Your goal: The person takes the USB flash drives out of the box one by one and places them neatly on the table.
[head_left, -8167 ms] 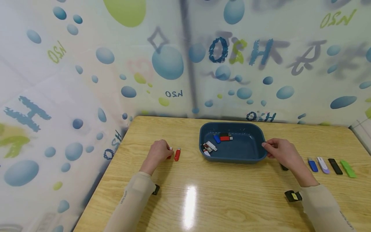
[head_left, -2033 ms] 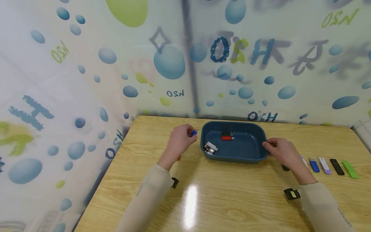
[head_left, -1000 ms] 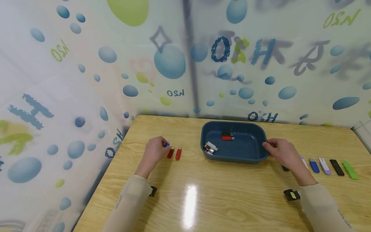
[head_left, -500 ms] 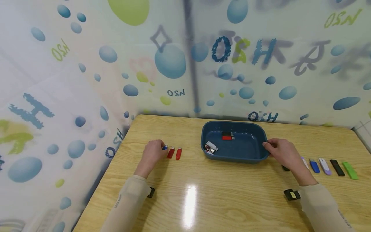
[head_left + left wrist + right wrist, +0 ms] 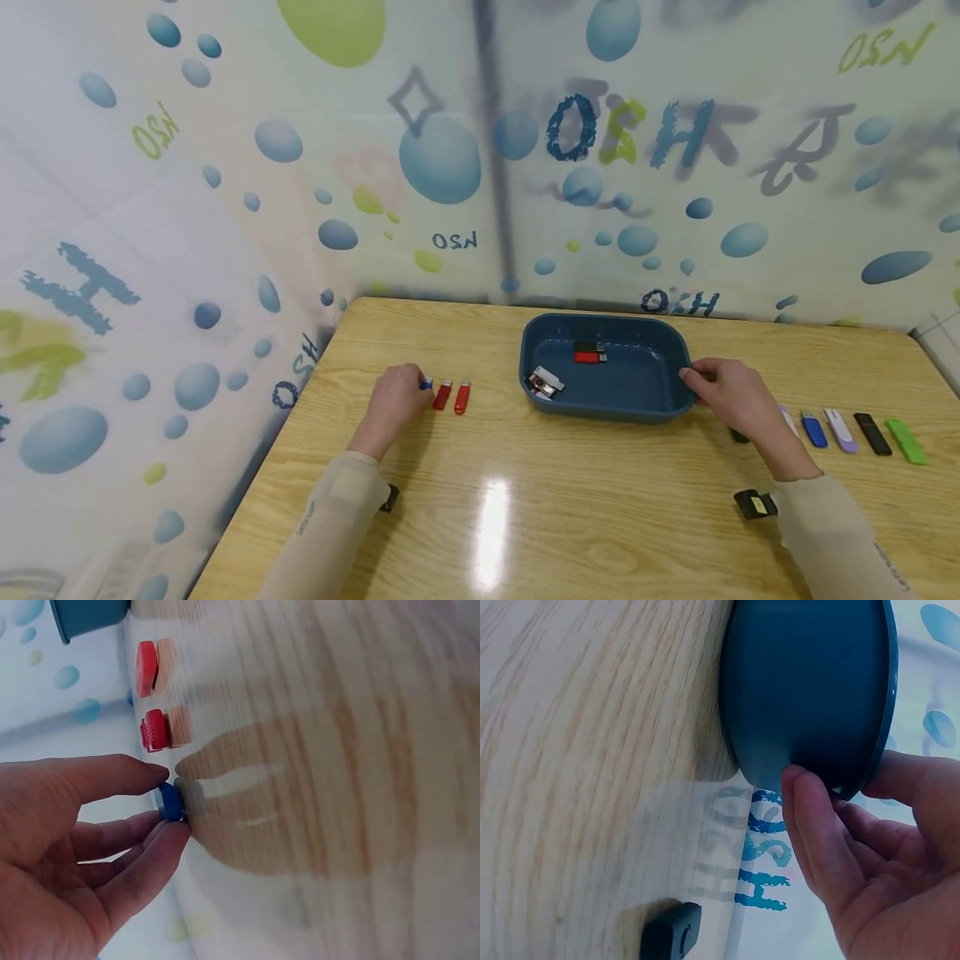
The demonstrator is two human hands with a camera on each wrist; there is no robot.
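Blue USB stick (image 5: 172, 802) shifted from tray (image 5: 606, 413) to table (image 5: 585, 508), your left hand (image 5: 397, 396) pinching it beside red sticks (image 5: 462, 399), your right hand (image 5: 729, 390) gripping tray rim.

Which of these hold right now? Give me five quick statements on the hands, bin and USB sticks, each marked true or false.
1. The left hand pinches a blue stick. True.
2. The right hand holds the bin by its edge. True.
3. The bin is empty. False: several sticks are in it, including a red-bodied stick.
4. Two red sticks lie on the table between the left hand and the bin. True.
5. A black stick lies rightmost on the table. False: a green stick does.
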